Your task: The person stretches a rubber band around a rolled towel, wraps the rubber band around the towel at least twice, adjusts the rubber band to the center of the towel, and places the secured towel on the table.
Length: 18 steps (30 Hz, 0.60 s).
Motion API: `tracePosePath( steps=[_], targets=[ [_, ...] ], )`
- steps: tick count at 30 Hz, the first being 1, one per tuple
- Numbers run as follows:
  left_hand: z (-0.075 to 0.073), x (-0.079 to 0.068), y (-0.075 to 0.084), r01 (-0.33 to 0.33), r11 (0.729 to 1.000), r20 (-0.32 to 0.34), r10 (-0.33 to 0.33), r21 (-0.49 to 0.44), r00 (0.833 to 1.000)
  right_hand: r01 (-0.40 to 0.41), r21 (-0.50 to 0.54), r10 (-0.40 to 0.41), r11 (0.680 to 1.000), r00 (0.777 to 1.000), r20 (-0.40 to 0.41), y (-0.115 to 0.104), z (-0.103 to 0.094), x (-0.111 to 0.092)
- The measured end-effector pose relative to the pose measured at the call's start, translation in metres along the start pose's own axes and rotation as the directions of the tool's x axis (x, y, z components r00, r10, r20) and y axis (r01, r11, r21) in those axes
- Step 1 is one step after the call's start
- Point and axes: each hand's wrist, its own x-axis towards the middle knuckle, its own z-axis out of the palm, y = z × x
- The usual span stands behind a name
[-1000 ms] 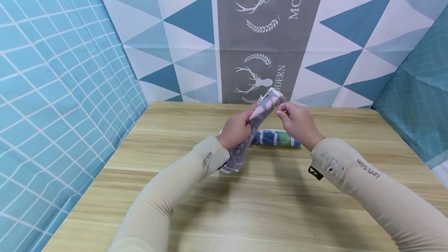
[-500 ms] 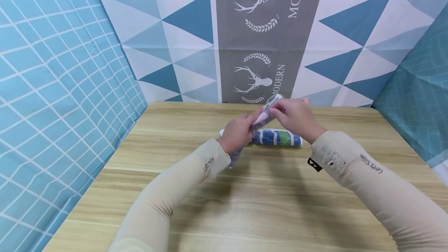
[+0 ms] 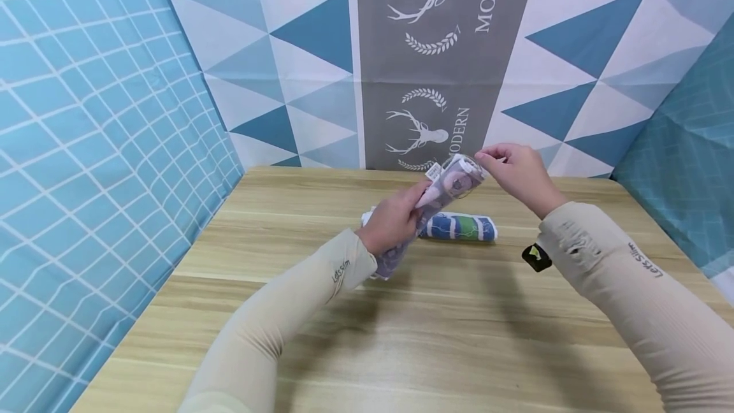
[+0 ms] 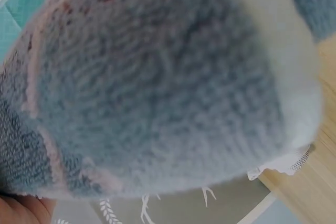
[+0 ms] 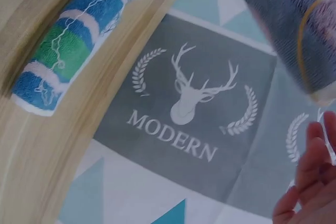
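Observation:
My left hand (image 3: 391, 218) grips a rolled towel (image 3: 450, 187), grey-purple with pale patches, tilted up toward the right above the table. A white tag (image 3: 434, 171) sticks out near its upper end. In the left wrist view the terry towel (image 4: 168, 93) fills most of the frame, with part of the hand (image 4: 23, 211) at the corner. A thin yellowish rubber band (image 5: 301, 51) loops over the towel's end in the right wrist view. My right hand (image 3: 518, 174) pinches the band with thumb and forefinger at the towel's upper right end.
Behind the held towel, a second rolled towel (image 3: 467, 227), blue, green and white with loose threads, lies on the wooden table (image 3: 436, 336). Patterned cloth walls (image 3: 309, 81) enclose the back and both sides. A black tag (image 3: 536, 258) hangs at the right sleeve.
My right hand went in over the towel's upper end, then drew away to the right and up. The left hand keeps its grip, with the towel's end now more visible.

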Motion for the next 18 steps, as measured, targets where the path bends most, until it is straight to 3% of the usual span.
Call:
tracePosePath(
  steps=[3,8,14,18],
  targets=[
    [0.0,-0.001,0.0,-0.012,1.0,0.017,0.012,-0.022,1.0,-0.042,0.01,0.041,0.999,0.996,0.08,0.006,-0.001,0.003],
    [0.002,-0.002,-0.001,-0.041,0.997,0.045,0.044,-0.067,0.998,-0.04,0.036,0.034,0.999,0.985,0.167,0.018,-0.004,0.006],
    [0.003,-0.002,-0.002,-0.107,0.986,0.079,0.118,-0.126,0.99,-0.068,0.136,0.043,0.988,0.983,0.181,0.027,-0.007,0.006],
    [0.002,-0.001,0.001,-0.09,0.981,0.059,0.101,-0.171,0.993,-0.082,0.166,0.048,0.983,0.979,0.199,0.033,0.001,0.005]
  ],
)
